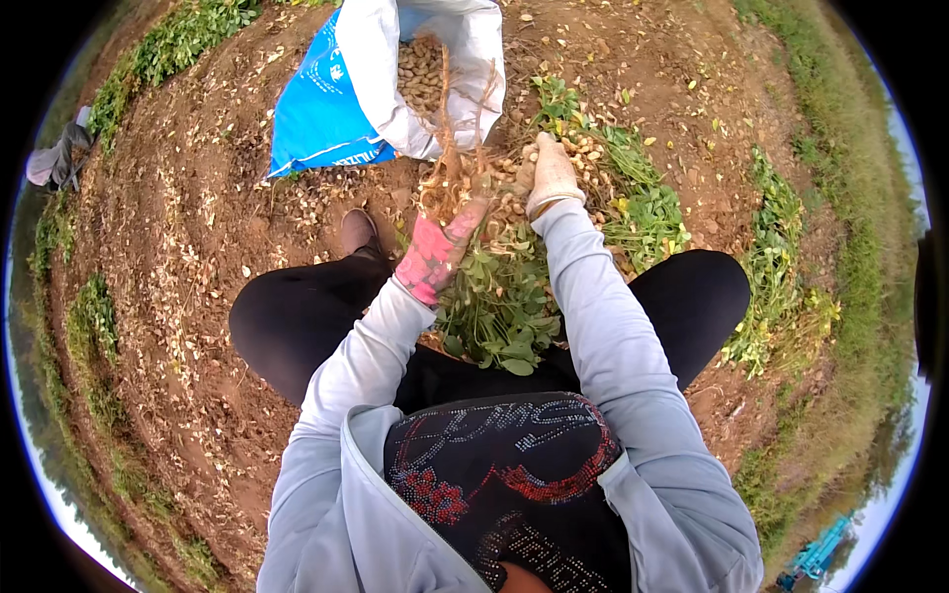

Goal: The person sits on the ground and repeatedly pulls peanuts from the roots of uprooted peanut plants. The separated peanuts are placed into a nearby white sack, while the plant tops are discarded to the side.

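Observation:
My left hand (434, 256), in a pink floral glove, grips a bunch of uprooted peanut plants (504, 304). Their bare roots (447, 167) point away from me towards the sack, and the green leaves hang between my knees. Curled at the right side of the bunch is my right hand (550, 174), in an off-white work glove, with its fingers around some peanut pods; the fingertips are partly blurred. A blue and white woven fertilizer sack (326, 111) stands just beyond the roots, its white rim folded out. Inside it lie many peanuts (420, 74).
More pulled peanut plants (645, 207) with pods lie right of my right hand, and another row of plants (771, 252) beyond them. Dry leaves litter the brown soil (200, 274). Far left, a person (63, 156) is bent low. A turquoise machine (819, 552) stands at lower right.

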A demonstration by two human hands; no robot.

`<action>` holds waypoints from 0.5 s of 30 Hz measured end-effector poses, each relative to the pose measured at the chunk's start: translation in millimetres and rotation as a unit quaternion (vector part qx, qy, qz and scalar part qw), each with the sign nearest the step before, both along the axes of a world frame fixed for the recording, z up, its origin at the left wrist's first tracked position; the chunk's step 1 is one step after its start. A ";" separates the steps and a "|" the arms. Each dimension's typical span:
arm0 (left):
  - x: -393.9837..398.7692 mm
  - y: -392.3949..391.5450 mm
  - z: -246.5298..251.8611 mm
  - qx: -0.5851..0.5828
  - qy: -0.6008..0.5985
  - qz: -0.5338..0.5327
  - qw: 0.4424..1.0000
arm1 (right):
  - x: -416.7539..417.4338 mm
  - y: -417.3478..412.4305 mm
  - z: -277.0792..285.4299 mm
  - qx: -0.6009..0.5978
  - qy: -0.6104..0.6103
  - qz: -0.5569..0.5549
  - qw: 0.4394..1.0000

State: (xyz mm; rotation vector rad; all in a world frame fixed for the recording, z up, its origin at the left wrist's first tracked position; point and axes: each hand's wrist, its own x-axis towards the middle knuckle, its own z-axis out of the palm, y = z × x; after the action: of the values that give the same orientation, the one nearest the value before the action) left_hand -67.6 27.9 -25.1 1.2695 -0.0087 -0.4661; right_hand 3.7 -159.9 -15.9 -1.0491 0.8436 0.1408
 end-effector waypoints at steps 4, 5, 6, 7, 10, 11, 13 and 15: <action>2.6 13.5 -8.9 0.006 -0.014 0.011 1.000 | 3.9 -35.0 36.9 -0.076 -0.103 -0.108 0.986; 3.5 14.0 -10.1 0.003 -0.009 0.015 1.000 | 14.7 -32.8 62.6 -0.140 -0.162 -0.137 0.967; 3.7 9.9 -1.4 -0.028 -0.004 0.023 0.999 | 25.4 -27.2 84.5 -0.130 -0.224 -0.171 0.951; 3.7 7.5 3.8 -0.059 0.001 0.030 0.998 | 31.9 -15.8 111.8 -0.157 -0.263 -0.163 0.938; 8.8 6.4 -6.6 -0.065 0.015 0.022 0.998 | 79.5 0.9 108.4 -0.398 -0.407 0.137 0.811; 9.6 7.8 -12.6 -0.048 -0.009 0.023 0.999 | 78.7 -1.6 106.5 -0.504 -0.395 0.157 0.752; 11.1 12.2 -12.4 -0.010 -0.059 0.038 0.998 | 65.4 5.0 109.8 -0.688 -0.361 0.203 0.596; 9.5 7.1 2.3 -0.050 -0.011 0.062 0.997 | 28.5 4.7 112.7 -0.514 -0.304 0.292 0.747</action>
State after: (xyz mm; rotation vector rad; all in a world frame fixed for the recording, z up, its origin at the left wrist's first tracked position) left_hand -58.1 35.0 -22.8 1.1696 0.0281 -0.3396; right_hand 32.2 -155.2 96.9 -2.2366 -0.1347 -0.1789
